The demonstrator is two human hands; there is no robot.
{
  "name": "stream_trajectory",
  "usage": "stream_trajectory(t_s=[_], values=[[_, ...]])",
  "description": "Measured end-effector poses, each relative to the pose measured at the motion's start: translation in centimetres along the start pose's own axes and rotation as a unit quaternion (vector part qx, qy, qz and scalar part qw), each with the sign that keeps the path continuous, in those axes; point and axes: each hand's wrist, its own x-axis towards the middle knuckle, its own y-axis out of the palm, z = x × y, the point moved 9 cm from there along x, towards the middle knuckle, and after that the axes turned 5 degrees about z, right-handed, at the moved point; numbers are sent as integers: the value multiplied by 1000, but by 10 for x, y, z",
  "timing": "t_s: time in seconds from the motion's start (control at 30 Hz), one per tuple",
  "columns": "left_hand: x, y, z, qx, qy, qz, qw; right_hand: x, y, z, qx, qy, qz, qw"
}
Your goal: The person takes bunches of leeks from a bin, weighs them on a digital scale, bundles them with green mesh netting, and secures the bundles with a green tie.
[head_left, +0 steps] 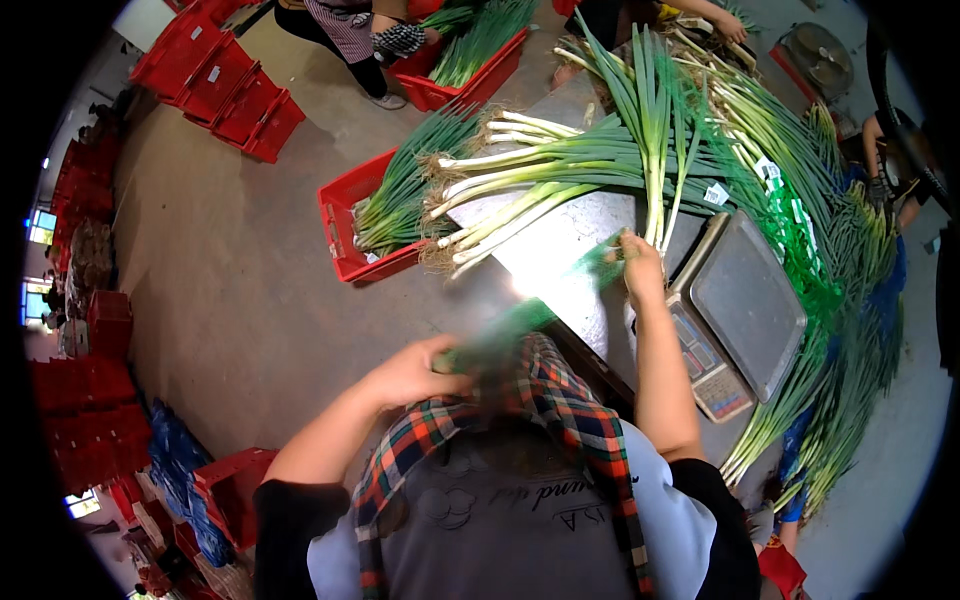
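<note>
A strip of green mesh netting (528,318), partly smeared by motion, stretches between my two hands in front of my body. My left hand (418,374) is closed on its near left end, beside my chest. Over the table's edge my right hand (643,268) pinches the other end, close to the white root ends of upright-pointing leeks (655,190). Several more leeks (545,170) lie across the metal table (610,220), their roots toward the left. A grey scale (748,305) stands right of my right hand.
A red crate (340,235) of leeks stands on the floor left of the table, another (425,90) behind it. Green netting with tags (800,235) and heaped leeks (840,400) cover the right side. Stacked red crates (225,85) stand far left. Co-workers' hands (730,25) show at the back.
</note>
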Motion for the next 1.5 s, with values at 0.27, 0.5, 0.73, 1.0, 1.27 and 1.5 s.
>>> stream_trajectory(t_s=[0.27,0.5,0.73,1.0,1.27,1.5], values=[[-7,-110,-43,-562,170,-276,761,-65,93,100,553,157,140,806],[-17,-100,-81,-572,306,90,755,-49,115,89,594,137,287,739],[11,-96,-5,289,142,-204,924,-38,93,56,473,172,198,841],[10,-121,14,-610,93,-132,776,-111,108,23,-269,-20,405,873],[-12,-33,-15,29,160,27,986,-62,138,75,435,194,308,824],[-11,-89,-18,-179,142,-69,971,-116,169,67,24,184,484,855]])
